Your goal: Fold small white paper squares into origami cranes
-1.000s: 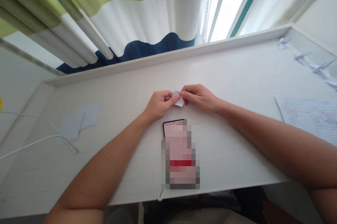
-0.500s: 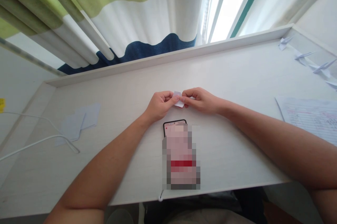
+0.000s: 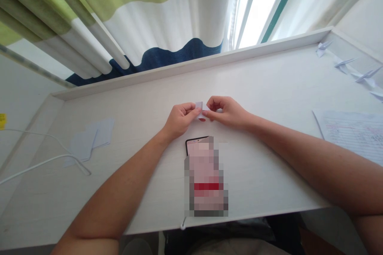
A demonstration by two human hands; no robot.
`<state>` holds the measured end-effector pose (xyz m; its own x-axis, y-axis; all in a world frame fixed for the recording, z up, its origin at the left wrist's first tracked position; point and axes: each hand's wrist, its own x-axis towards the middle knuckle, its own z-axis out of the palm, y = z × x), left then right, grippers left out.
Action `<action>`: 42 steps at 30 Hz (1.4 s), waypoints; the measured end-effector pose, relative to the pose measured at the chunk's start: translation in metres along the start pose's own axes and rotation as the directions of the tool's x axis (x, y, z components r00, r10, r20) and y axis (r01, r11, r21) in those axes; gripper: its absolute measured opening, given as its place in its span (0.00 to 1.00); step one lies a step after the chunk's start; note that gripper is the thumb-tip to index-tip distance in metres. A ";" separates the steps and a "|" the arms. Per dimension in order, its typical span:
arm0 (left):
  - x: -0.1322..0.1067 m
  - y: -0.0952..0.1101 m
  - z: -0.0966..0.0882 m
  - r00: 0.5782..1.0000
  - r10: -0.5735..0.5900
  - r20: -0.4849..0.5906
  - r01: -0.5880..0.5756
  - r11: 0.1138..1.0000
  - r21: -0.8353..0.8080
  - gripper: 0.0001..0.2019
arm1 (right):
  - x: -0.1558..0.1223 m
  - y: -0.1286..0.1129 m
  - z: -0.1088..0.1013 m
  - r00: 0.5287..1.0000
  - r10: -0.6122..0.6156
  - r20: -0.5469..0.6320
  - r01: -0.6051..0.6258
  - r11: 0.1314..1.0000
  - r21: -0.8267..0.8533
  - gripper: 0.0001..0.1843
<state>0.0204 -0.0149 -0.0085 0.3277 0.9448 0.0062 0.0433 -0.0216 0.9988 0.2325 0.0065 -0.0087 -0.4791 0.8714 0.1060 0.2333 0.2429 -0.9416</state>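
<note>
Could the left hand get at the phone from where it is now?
Probably yes: the phone lies on the desk just on the near side of the left hand, with nothing visible between them. That hand is holding folded paper, though, so its fingers aren't free.

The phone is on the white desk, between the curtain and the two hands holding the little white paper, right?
Not quite: the head view shows the phone on the near side of the left hand and right hand. It does lie on the white desk, and both hands hold the little white paper.
</note>
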 end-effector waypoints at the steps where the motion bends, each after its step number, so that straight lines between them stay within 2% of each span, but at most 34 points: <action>1: 0.000 0.000 0.000 1.000 -0.005 -0.004 0.005 1.000 -0.004 0.18 | 0.000 0.000 0.000 1.000 0.017 -0.010 -0.017 1.000 0.015 0.19; 3: 0.000 -0.001 0.001 1.000 -0.018 -0.020 0.018 1.000 0.016 0.17 | 0.001 0.001 -0.001 0.999 0.032 -0.024 -0.031 0.999 0.038 0.20; 5: 0.000 -0.001 0.001 0.999 -0.014 -0.044 0.018 0.994 0.109 0.15 | 0.002 0.002 -0.002 0.999 0.012 -0.050 -0.011 1.000 0.020 0.22; 7: 0.000 0.000 0.002 0.996 0.023 -0.081 -0.003 0.970 0.241 0.12 | 0.003 0.003 -0.004 0.997 -0.011 -0.074 0.009 1.000 -0.023 0.23; 9: 0.001 0.001 0.002 0.991 0.063 -0.116 -0.025 0.953 0.303 0.11 | 0.004 0.004 -0.005 0.998 -0.008 -0.068 0.005 0.999 -0.051 0.24; 11: 0.002 0.001 0.002 0.990 0.059 -0.127 -0.024 0.966 0.256 0.14 | 0.005 0.006 -0.004 0.999 0.001 -0.037 -0.004 0.998 -0.056 0.23; 13: 0.003 -0.001 0.001 0.993 0.025 -0.113 -0.007 0.987 0.164 0.15 | 0.005 0.009 -0.002 0.996 -0.030 -0.082 0.024 0.997 -0.073 0.18; 14: 0.003 -0.002 0.001 0.994 0.008 -0.108 0.005 0.993 0.121 0.16 | 0.005 0.011 -0.001 0.986 -0.077 -0.145 0.062 0.992 -0.107 0.14; 16: 0.003 -0.004 0.001 0.993 -0.022 -0.117 0.029 0.998 0.063 0.16 | 0.005 0.014 0.002 0.930 -0.241 -0.277 0.169 0.950 -0.261 0.08; 19: 0.003 -0.004 0.000 0.988 -0.060 -0.143 0.064 0.998 0.021 0.18 | 0.002 0.016 0.005 0.842 -0.472 -0.263 0.298 0.811 -0.503 0.02; 21: 0.004 -0.003 0.000 0.985 -0.072 -0.156 0.072 0.997 -0.004 0.20 | 0.001 0.016 0.005 0.819 -0.522 -0.238 0.334 0.771 -0.542 0.02; 24: 0.004 -0.001 0.000 0.979 -0.070 -0.193 0.065 0.997 -0.034 0.22 | 0.001 0.015 0.003 0.817 -0.494 -0.295 0.323 0.818 -0.476 0.05; 28: 0.006 -0.001 0.003 0.957 -0.080 -0.279 0.070 0.997 -0.044 0.21 | 0.002 0.014 0.000 0.822 -0.410 -0.395 0.261 0.888 -0.379 0.07; 33: 0.005 -0.003 0.005 0.949 -0.083 -0.304 0.075 0.996 -0.041 0.23 | 0.006 0.012 -0.003 0.929 -0.137 -0.345 0.105 0.988 -0.110 0.05; 36: 0.004 -0.004 0.004 0.959 -0.069 -0.274 0.065 0.998 -0.022 0.22 | 0.009 0.011 -0.006 0.959 -0.022 -0.284 0.037 0.998 0.048 0.09; 39: 0.003 -0.005 0.004 0.968 -0.069 -0.243 0.079 0.996 0.030 0.21 | 0.011 0.009 -0.009 0.979 -0.007 -0.203 0.028 0.995 0.101 0.15; 42: 0.002 -0.006 0.005 0.968 -0.063 -0.242 0.080 0.995 0.062 0.20 | 0.008 0.009 -0.009 0.971 -0.092 -0.219 0.099 0.995 0.019 0.13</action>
<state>0.0255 -0.0142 -0.0144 0.0860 0.9953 -0.0454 0.1278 0.0342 0.9912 0.2383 0.0193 -0.0132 -0.3015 0.9173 0.2601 0.1689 0.3198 -0.9323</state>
